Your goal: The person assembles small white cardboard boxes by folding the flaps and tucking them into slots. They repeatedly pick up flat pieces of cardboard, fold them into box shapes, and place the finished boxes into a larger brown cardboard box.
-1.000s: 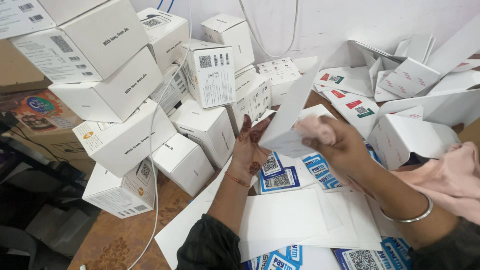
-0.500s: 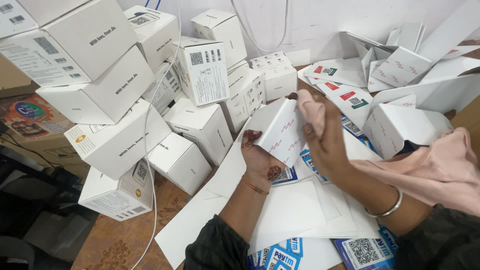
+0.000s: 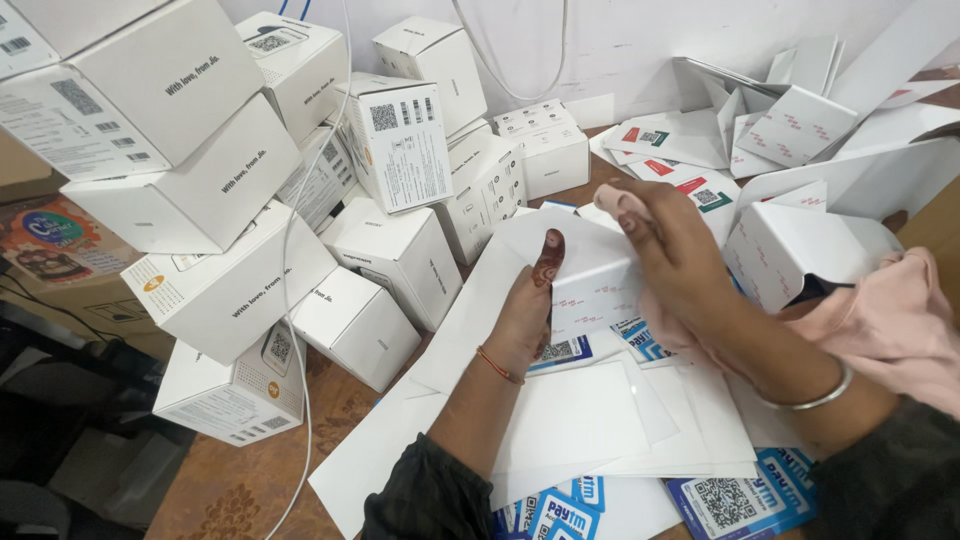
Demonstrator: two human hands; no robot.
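We see both hands working on a small white box (image 3: 590, 275) held just above the table (image 3: 240, 490), near the middle of the view. The left hand (image 3: 530, 305) grips the box from its left side, thumb pressed flat on the front face and the other fingers hidden behind it, so we cannot tell how they lie. The right hand (image 3: 675, 265) comes over the top right of the box with fingers curled down onto it, the tips pinching or pressing the upper edge; a metal bangle (image 3: 815, 395) sits on that wrist, and a red thread (image 3: 497, 365) circles the left wrist. Under the hands lies a loose spread of white sheets (image 3: 580, 420), overlapping one another, with blue printed cards (image 3: 740, 500) peeking out at the bottom edge and just below the box. To the left, a tall heap of white cartons (image 3: 210, 200) leans in several layers, some upright, some tilted, and a white cable (image 3: 295, 250) hangs down across them to the table. Behind the box, against the wall (image 3: 640, 40), more small cartons (image 3: 545, 145) stand close together. To the right, flat and half-folded carton blanks (image 3: 800, 120) are piled, and one open box (image 3: 800, 245) sits just beside the right hand. A pink cloth (image 3: 890, 310) drapes over the right forearm.
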